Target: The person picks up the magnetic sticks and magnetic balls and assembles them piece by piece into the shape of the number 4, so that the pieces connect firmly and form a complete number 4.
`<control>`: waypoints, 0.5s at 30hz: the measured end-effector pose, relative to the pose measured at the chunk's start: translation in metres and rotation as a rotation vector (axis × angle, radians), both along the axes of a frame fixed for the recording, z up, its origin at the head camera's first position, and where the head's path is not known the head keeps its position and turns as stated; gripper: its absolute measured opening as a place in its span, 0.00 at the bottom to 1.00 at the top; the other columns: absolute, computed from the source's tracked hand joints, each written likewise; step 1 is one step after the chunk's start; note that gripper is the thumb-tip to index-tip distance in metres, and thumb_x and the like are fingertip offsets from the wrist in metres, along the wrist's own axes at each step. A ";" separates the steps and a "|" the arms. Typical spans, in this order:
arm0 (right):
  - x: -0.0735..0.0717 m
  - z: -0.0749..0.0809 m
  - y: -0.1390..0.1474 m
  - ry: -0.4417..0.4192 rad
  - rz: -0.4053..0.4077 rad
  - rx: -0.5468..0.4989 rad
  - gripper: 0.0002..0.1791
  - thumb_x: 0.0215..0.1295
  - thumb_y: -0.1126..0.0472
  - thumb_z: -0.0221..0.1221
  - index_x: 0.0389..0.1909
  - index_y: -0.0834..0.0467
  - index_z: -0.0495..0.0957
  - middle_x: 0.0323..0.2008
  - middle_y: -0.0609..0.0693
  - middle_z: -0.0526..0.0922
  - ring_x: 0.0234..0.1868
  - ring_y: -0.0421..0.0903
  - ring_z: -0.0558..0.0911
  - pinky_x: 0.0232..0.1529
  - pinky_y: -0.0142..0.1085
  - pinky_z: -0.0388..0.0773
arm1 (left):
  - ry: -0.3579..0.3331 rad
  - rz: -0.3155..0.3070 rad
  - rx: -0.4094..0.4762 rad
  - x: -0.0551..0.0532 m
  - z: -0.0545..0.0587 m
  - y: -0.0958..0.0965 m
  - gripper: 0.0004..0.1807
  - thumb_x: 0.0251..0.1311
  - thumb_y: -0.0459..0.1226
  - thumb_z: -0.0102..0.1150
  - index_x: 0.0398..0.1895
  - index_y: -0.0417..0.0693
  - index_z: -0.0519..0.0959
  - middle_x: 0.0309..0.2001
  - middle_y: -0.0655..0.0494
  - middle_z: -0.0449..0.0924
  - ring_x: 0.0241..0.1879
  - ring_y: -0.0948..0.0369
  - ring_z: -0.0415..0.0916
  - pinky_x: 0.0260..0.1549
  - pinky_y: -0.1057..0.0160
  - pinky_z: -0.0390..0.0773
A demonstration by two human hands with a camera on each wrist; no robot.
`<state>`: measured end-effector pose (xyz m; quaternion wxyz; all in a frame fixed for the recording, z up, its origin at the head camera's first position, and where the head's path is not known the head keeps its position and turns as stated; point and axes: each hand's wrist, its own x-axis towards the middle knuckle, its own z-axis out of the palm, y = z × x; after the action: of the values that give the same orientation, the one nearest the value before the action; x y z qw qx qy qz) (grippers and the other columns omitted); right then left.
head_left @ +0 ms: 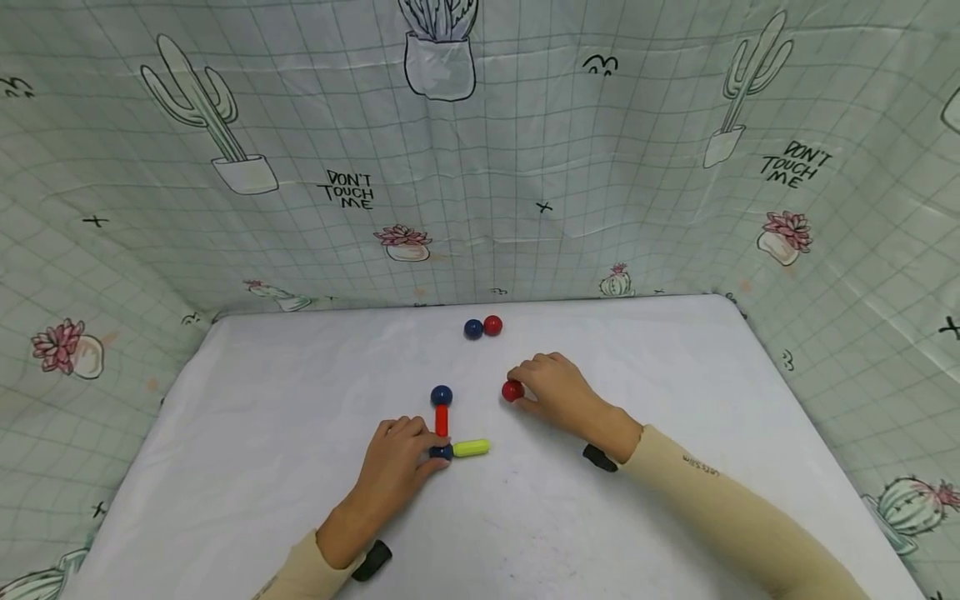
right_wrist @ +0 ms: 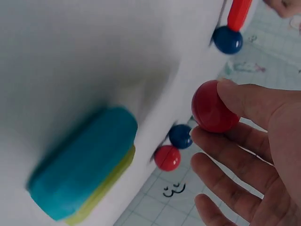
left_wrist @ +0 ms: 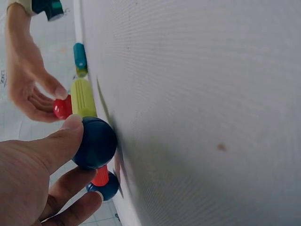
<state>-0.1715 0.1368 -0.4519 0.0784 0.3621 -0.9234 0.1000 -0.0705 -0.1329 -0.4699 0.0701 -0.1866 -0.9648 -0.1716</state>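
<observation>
"What do we see closest to us, taking the straight, ridged red rod [head_left: 442,421] as our mark?"

"Just short of its near end we find the left hand [head_left: 393,462], thumb and fingers pinching a glossy dark-blue ball [left_wrist: 99,146]. That ball sits between the red rod and a ridged yellow-green rod [head_left: 471,448], which points off to the right of our mark."

"And farther right of the red rod?"

"In the right wrist view we make out a thick teal rod [right_wrist: 82,162] with a second yellow-green rod [right_wrist: 104,186] close alongside; from the head we cannot see them. Then comes the right hand [head_left: 558,396], right of the red rod's far end. Its thumb and forefinger pinch a shiny red ball [right_wrist: 214,108], the other fingers loosely spread. We cannot tell whether that ball touches the white cloth [head_left: 315,392]."

"What do we have at the red rod's far end?"

"Another dark-blue ball [head_left: 442,396], against its tip. Well beyond the rod, we see a third blue ball [head_left: 473,329] and a second red ball [head_left: 492,325] side by side; past everything hangs a gridded, cactus-printed curtain [head_left: 480,167]."
</observation>
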 end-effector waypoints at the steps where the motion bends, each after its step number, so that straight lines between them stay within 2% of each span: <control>1: 0.004 -0.001 0.000 0.003 0.007 -0.004 0.18 0.57 0.59 0.79 0.46 0.58 0.88 0.40 0.49 0.90 0.43 0.49 0.86 0.53 0.47 0.81 | -0.002 0.001 -0.002 0.000 0.000 0.000 0.17 0.52 0.41 0.83 0.46 0.52 0.93 0.31 0.62 0.75 0.36 0.61 0.72 0.51 0.53 0.75; 8: 0.028 -0.011 -0.003 -0.004 0.045 -0.015 0.18 0.58 0.56 0.79 0.47 0.56 0.88 0.40 0.46 0.90 0.45 0.47 0.85 0.55 0.46 0.79 | -0.010 0.011 -0.012 0.000 0.000 0.000 0.17 0.52 0.41 0.83 0.46 0.52 0.92 0.31 0.63 0.74 0.36 0.61 0.72 0.51 0.53 0.75; 15: 0.044 -0.018 -0.003 -0.042 0.058 -0.029 0.19 0.57 0.55 0.79 0.47 0.56 0.88 0.40 0.46 0.90 0.45 0.46 0.85 0.55 0.46 0.80 | -0.008 0.013 -0.013 0.000 0.000 0.000 0.16 0.51 0.42 0.83 0.45 0.53 0.93 0.31 0.63 0.74 0.36 0.61 0.72 0.51 0.54 0.75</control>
<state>-0.1278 0.1340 -0.4698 0.0612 0.3854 -0.9124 0.1233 -0.0707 -0.1327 -0.4700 0.0660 -0.1801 -0.9673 -0.1659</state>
